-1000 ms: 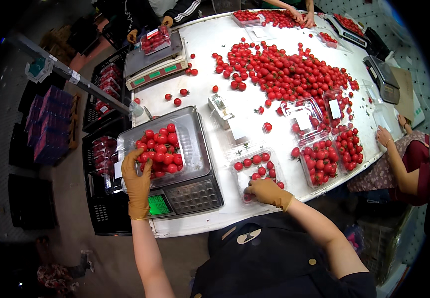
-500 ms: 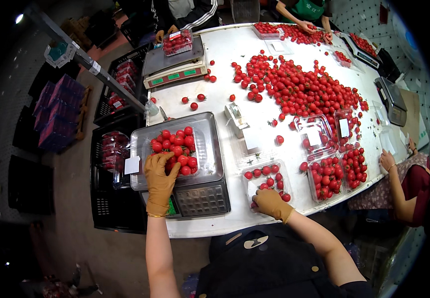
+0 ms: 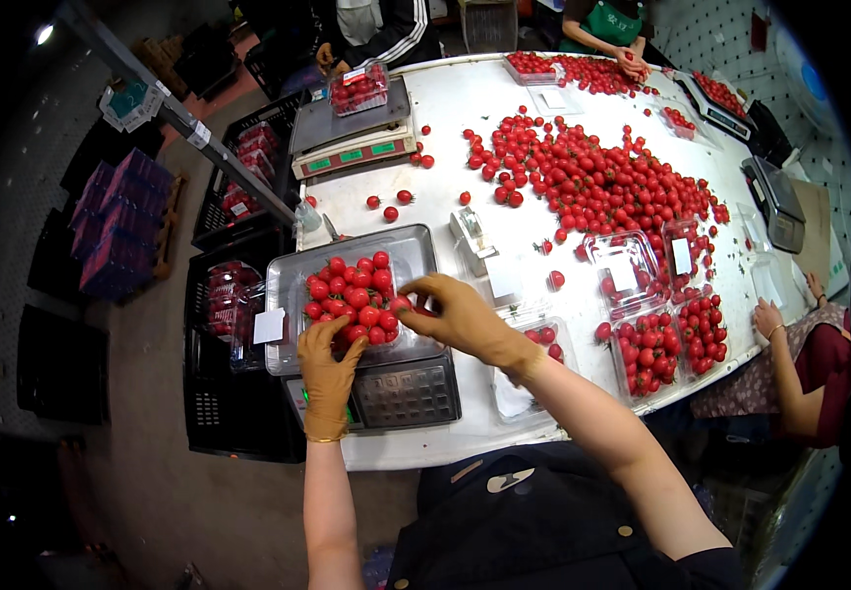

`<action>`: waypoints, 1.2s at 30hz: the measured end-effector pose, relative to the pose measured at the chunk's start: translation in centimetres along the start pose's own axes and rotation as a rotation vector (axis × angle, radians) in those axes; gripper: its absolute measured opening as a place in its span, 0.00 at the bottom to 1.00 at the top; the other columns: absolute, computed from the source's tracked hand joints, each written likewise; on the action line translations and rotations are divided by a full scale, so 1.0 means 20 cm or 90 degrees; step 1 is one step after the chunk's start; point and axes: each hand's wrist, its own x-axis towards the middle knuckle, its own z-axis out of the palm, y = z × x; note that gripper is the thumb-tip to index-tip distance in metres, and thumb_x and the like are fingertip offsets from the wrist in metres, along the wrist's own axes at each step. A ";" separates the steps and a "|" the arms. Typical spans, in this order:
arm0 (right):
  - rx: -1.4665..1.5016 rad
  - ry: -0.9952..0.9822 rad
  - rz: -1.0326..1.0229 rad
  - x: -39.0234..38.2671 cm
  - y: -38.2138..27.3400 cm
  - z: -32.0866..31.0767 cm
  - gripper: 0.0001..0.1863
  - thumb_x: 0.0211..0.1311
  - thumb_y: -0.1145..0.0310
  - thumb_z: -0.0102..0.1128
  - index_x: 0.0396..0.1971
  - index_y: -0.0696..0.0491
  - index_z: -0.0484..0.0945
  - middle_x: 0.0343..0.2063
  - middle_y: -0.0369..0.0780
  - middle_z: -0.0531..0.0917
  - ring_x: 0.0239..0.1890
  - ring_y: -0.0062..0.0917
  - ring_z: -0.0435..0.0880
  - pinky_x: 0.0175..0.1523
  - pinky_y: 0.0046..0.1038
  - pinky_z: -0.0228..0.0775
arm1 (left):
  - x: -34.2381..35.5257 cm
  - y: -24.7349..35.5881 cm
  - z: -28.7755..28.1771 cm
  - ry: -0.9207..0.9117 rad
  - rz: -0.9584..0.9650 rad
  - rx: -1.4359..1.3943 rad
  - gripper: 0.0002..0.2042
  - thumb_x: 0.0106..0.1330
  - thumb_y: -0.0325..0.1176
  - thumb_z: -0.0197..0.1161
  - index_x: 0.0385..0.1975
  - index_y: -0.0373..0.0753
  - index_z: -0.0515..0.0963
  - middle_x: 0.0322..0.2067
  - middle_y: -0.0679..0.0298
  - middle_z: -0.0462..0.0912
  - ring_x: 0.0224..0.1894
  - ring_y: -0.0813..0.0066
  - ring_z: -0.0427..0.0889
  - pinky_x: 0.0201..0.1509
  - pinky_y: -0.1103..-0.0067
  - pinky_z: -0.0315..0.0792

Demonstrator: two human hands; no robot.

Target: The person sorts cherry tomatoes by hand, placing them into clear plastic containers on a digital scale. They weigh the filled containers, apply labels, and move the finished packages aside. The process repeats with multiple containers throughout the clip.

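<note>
Head view: I have both gloved hands over a clear tub (image 3: 402,270) of red tomatoes, which sits on the metal pan of a weighing scale (image 3: 409,390) at the left part of the tabletop (image 3: 434,192). My left fingers (image 3: 317,346) curl, parted, against the near left side of the heap; I cannot tell whether they grasp a tomato or only steady the fruit. My right fingers (image 3: 427,285) are pinched on a tomato (image 3: 402,303) at the right side of the same heap; a bit more red shows beneath them, too hidden to count.

This tub looks full or nearly so, I judge, though its lid is not closed, and my left hand partly covers the scale's green display. Beside the scale, below my right forearm, another tub (image 3: 512,401) holds only some tomatoes at its far end, as far as I can see past my arm. Farther right, two filled tubs (image 3: 680,344) stand with their lids open. Closed tubs (image 3: 232,285) lie in the black crate (image 3: 238,413) at my left, so those seem done. Much remains unpacked: a broad loose pile (image 3: 607,187) spreads beyond.
</note>
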 end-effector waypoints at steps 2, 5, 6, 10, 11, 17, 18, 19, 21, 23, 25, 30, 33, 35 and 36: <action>-0.141 -0.031 0.017 0.11 0.06 0.07 0.20 0.55 0.58 0.65 0.42 0.56 0.78 0.33 0.46 0.80 0.35 0.37 0.80 0.41 0.34 0.72 | -0.04 0.02 -0.07 0.070 -0.052 -0.037 0.13 0.57 0.31 0.68 0.42 0.39 0.80 0.39 0.60 0.79 0.45 0.62 0.76 0.53 0.71 0.69; -0.212 -0.008 -0.089 0.13 0.12 0.18 0.18 0.56 0.59 0.64 0.40 0.56 0.77 0.32 0.46 0.79 0.37 0.39 0.80 0.43 0.37 0.72 | -0.18 -0.07 -0.14 0.174 -0.185 -0.187 0.10 0.62 0.27 0.64 0.43 0.36 0.79 0.40 0.61 0.80 0.43 0.70 0.77 0.50 0.75 0.70; -0.181 -0.010 -0.146 0.16 0.09 0.22 0.17 0.56 0.60 0.64 0.40 0.56 0.77 0.33 0.45 0.79 0.38 0.40 0.80 0.43 0.38 0.72 | -0.23 -0.11 -0.15 0.208 -0.237 -0.253 0.09 0.63 0.25 0.62 0.43 0.35 0.79 0.40 0.62 0.80 0.42 0.74 0.78 0.49 0.77 0.71; -0.119 -0.076 -0.236 0.26 -0.02 0.44 0.15 0.58 0.62 0.62 0.40 0.56 0.78 0.35 0.45 0.79 0.38 0.41 0.79 0.45 0.38 0.73 | -0.33 -0.17 -0.11 0.243 -0.284 -0.329 0.10 0.67 0.23 0.57 0.46 0.35 0.77 0.41 0.65 0.81 0.42 0.81 0.77 0.45 0.83 0.71; -0.123 -0.100 -0.233 0.29 -0.02 0.46 0.14 0.59 0.62 0.62 0.40 0.56 0.78 0.36 0.45 0.80 0.38 0.41 0.79 0.45 0.37 0.73 | -0.34 -0.17 -0.09 0.234 -0.285 -0.358 0.11 0.67 0.23 0.56 0.48 0.35 0.76 0.43 0.64 0.81 0.42 0.81 0.78 0.46 0.84 0.70; 0.108 0.051 0.037 0.03 0.22 0.03 0.12 0.65 0.68 0.58 0.45 0.57 0.79 0.36 0.39 0.83 0.36 0.22 0.81 0.39 0.23 0.73 | -0.43 -0.24 -0.05 0.272 -0.269 -0.370 0.11 0.68 0.22 0.54 0.48 0.33 0.75 0.44 0.62 0.81 0.47 0.78 0.78 0.51 0.82 0.71; 0.112 0.077 0.114 -0.08 0.33 -0.08 0.11 0.66 0.70 0.57 0.45 0.57 0.80 0.35 0.39 0.84 0.35 0.19 0.81 0.37 0.22 0.72 | -0.46 -0.24 -0.01 0.265 -0.272 -0.384 0.11 0.68 0.21 0.54 0.48 0.33 0.75 0.44 0.61 0.81 0.47 0.77 0.79 0.53 0.82 0.71; 0.077 0.081 0.179 -0.20 0.37 -0.19 0.11 0.66 0.70 0.56 0.45 0.57 0.80 0.32 0.39 0.84 0.34 0.19 0.81 0.37 0.22 0.72 | -0.48 -0.22 -0.01 0.235 -0.305 -0.363 0.10 0.69 0.21 0.53 0.48 0.32 0.75 0.45 0.60 0.81 0.48 0.76 0.79 0.55 0.81 0.71; -0.029 0.066 0.275 -0.43 0.45 -0.34 0.11 0.65 0.71 0.56 0.44 0.58 0.80 0.30 0.39 0.84 0.31 0.20 0.81 0.37 0.23 0.72 | -0.50 -0.11 0.03 0.249 -0.319 -0.445 0.09 0.69 0.21 0.53 0.47 0.32 0.75 0.44 0.59 0.81 0.48 0.75 0.79 0.54 0.80 0.72; -0.164 0.014 0.248 -0.63 0.57 -0.39 0.12 0.62 0.71 0.58 0.43 0.59 0.80 0.31 0.44 0.85 0.31 0.27 0.82 0.37 0.28 0.73 | -0.49 0.01 0.09 0.210 -0.321 -0.475 0.08 0.69 0.21 0.53 0.44 0.33 0.76 0.42 0.61 0.81 0.45 0.76 0.79 0.53 0.80 0.73; -0.330 -0.066 0.224 -0.78 0.66 -0.37 0.14 0.56 0.69 0.61 0.42 0.56 0.80 0.38 0.46 0.82 0.36 0.39 0.82 0.40 0.36 0.74 | -0.50 0.14 0.18 0.099 -0.271 -0.484 0.06 0.67 0.21 0.55 0.39 0.35 0.79 0.40 0.64 0.81 0.43 0.78 0.78 0.49 0.82 0.72; -0.562 -0.109 0.217 -0.79 0.68 -0.17 0.07 0.55 0.68 0.59 0.33 0.53 0.78 0.38 0.46 0.78 0.36 0.43 0.81 0.37 0.42 0.75 | -0.60 0.47 0.33 -0.235 -0.111 -0.469 0.08 0.60 0.22 0.60 0.39 0.37 0.80 0.37 0.60 0.82 0.39 0.64 0.80 0.46 0.74 0.73; -0.617 -0.156 0.251 -0.81 0.72 -0.12 0.06 0.55 0.70 0.59 0.32 0.52 0.78 0.42 0.46 0.76 0.37 0.42 0.81 0.38 0.41 0.75 | -0.63 0.55 0.35 -0.253 -0.009 -0.457 0.09 0.60 0.23 0.61 0.40 0.39 0.80 0.38 0.60 0.82 0.40 0.61 0.80 0.47 0.72 0.72; -0.598 -0.152 0.232 -0.83 0.70 -0.12 0.06 0.54 0.70 0.59 0.32 0.52 0.78 0.42 0.46 0.76 0.38 0.42 0.81 0.38 0.41 0.75 | -0.68 0.57 0.34 -0.238 -0.021 -0.454 0.10 0.60 0.23 0.61 0.41 0.39 0.80 0.38 0.61 0.81 0.42 0.62 0.79 0.48 0.72 0.72; -0.589 -0.151 0.222 -0.82 0.69 -0.13 0.06 0.54 0.70 0.59 0.32 0.53 0.78 0.42 0.45 0.76 0.39 0.41 0.81 0.38 0.41 0.75 | -0.70 0.55 0.33 -0.236 -0.038 -0.449 0.10 0.60 0.23 0.61 0.41 0.39 0.80 0.38 0.60 0.81 0.42 0.62 0.79 0.48 0.72 0.72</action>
